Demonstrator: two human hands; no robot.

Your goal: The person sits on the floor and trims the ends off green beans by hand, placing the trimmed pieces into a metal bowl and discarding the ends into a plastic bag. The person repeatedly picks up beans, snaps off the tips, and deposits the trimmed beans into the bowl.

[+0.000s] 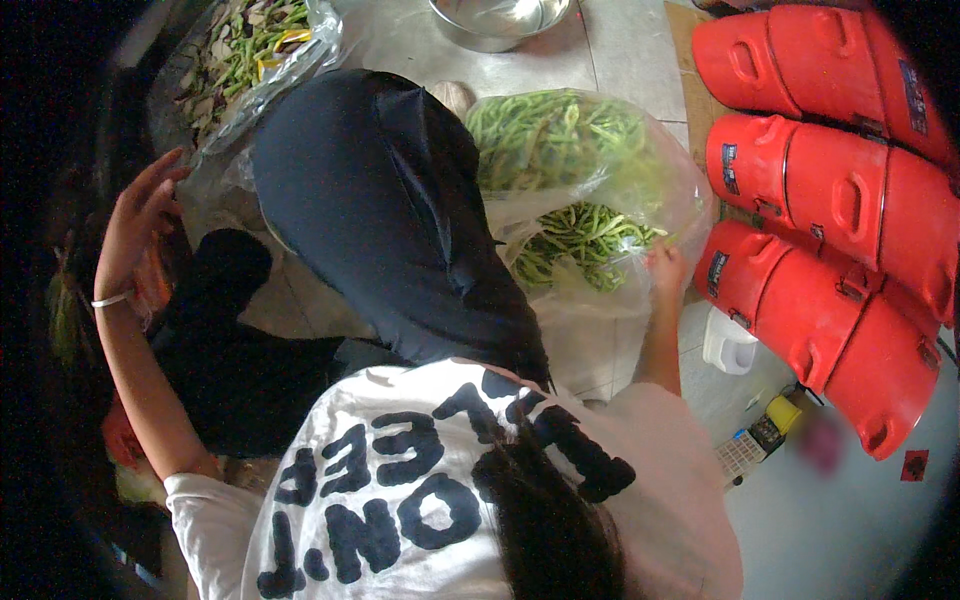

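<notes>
On my right, a clear plastic bag (686, 199) full of green beans (577, 232) lies on the floor, its mouth turned towards me. My right hand (666, 264) is at the near right edge of this bag, its fingers curled on the plastic close to the bean ends. Out to the left, past my dark-trousered knee, my left hand (150, 202) is raised with its fingers apart and nothing seen in it. A white bracelet (112, 301) circles that wrist. Nearest to this hand is another plastic bag (322, 30) holding bean trimmings (251, 52) and yellow wrappers.
A steel bowl (499, 22) stands on the tiled floor ahead. Several red lidded containers (825, 180) line the right side, partly over cardboard (682, 52). A white plastic jug (729, 341) and a plastic basket (741, 456) are behind them. The far left is dark.
</notes>
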